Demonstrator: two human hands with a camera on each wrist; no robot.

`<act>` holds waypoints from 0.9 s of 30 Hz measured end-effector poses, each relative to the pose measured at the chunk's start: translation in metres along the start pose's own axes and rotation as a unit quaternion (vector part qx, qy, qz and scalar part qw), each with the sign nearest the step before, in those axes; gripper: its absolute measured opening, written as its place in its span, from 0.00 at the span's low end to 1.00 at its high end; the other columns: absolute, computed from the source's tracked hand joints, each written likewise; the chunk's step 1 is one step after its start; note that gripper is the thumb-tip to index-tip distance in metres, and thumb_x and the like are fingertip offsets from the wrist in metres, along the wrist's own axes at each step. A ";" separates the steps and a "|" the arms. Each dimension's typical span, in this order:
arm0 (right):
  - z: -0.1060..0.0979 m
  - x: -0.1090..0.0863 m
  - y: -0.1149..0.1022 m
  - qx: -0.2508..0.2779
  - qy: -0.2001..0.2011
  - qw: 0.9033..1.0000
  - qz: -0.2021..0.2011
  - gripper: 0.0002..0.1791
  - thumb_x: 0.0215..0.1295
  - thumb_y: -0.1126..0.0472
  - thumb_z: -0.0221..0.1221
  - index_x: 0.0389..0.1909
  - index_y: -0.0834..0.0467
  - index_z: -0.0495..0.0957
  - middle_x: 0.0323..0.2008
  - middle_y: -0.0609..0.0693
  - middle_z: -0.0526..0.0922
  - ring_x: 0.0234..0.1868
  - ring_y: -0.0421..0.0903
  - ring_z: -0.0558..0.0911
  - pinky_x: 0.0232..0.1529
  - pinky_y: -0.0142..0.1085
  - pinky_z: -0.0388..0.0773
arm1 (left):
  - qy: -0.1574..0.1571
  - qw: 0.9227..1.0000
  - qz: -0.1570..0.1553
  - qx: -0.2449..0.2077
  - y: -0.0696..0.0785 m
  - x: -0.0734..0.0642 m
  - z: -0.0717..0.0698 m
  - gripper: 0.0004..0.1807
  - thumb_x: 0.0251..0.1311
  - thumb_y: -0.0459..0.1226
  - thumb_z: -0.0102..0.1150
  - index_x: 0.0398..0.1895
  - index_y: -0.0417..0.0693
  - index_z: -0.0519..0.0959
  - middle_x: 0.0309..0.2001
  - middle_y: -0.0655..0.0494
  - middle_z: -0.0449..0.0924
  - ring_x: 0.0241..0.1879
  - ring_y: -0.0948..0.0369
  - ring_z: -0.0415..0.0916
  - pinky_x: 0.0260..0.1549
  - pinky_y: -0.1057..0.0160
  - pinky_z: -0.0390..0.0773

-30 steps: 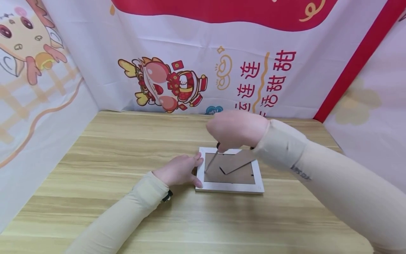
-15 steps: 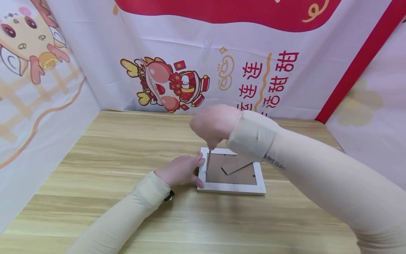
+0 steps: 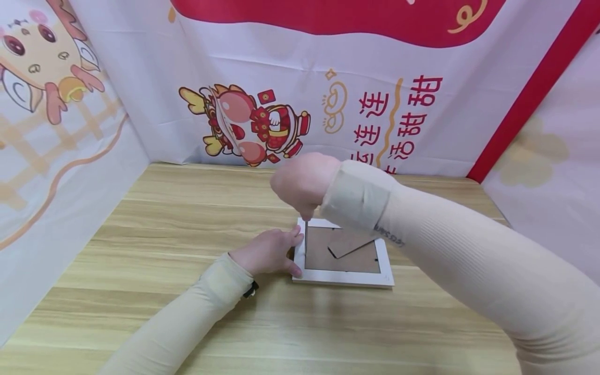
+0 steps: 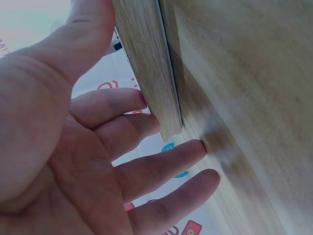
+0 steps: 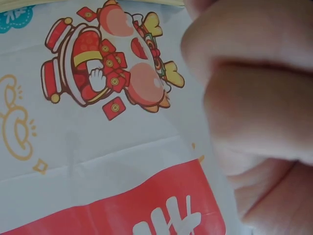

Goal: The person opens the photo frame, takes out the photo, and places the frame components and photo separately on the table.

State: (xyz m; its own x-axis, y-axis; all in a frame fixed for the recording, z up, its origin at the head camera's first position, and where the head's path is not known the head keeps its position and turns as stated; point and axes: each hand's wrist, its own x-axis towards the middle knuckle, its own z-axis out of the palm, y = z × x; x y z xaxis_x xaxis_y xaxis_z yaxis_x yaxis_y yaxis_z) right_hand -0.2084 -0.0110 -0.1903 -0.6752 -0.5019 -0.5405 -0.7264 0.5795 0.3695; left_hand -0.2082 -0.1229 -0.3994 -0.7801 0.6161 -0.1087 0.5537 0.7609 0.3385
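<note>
A white picture frame lies back side up on the table, with a brown backing board and a folded stand leg on it. My left hand rests at its left side, thumb and forefinger touching the white border. In the left wrist view the fingers are fairly straight and spread beside the frame's edge. My right hand grips a screwdriver, its thin shaft nearly upright, tip at the board's left edge. The handle is hidden in the fist.
The wood-grain table extends around the frame. A white printed cloth hangs behind the table's back edge, and more cloth hangs at both sides.
My right hand has moved left, and the screwdriver has gone from slanted to nearly upright, its tip staying at the board's left edge. The left hand keeps its place on the frame.
</note>
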 end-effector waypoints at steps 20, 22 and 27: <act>0.079 -0.055 0.067 0.249 0.105 0.962 -0.024 0.05 0.64 0.56 0.67 0.30 0.49 0.89 0.26 0.42 0.83 0.27 0.41 0.79 0.32 0.37 0.78 | -0.005 1.000 -0.007 0.020 0.003 0.002 -0.001 0.49 0.46 0.55 0.75 0.68 0.37 0.70 0.70 0.39 0.63 0.57 0.47 0.76 0.59 0.54 0.73; 0.084 -0.055 0.068 0.252 0.122 0.959 -0.037 0.04 0.63 0.56 0.67 0.30 0.49 0.89 0.27 0.42 0.83 0.28 0.40 0.79 0.33 0.37 0.79 | -0.005 1.000 -0.006 0.016 0.003 0.001 -0.001 0.50 0.46 0.55 0.75 0.68 0.36 0.69 0.71 0.39 0.62 0.58 0.47 0.75 0.59 0.54 0.72; 0.091 -0.050 0.064 0.256 0.130 0.957 -0.048 0.04 0.62 0.57 0.68 0.29 0.50 0.89 0.26 0.41 0.83 0.27 0.39 0.79 0.33 0.36 0.79 | -0.005 1.000 -0.004 0.014 0.003 0.001 -0.001 0.50 0.46 0.55 0.74 0.69 0.36 0.69 0.71 0.38 0.61 0.61 0.45 0.72 0.61 0.53 0.71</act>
State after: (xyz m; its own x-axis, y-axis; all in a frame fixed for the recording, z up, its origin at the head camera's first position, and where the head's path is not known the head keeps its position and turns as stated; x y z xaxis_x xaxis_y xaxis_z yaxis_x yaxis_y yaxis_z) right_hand -0.2096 0.1093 -0.2084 -0.6660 -0.6730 -0.3216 -0.6740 0.7277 -0.1269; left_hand -0.2075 -0.1207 -0.3977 -0.7815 0.6123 -0.1198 0.5563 0.7708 0.3105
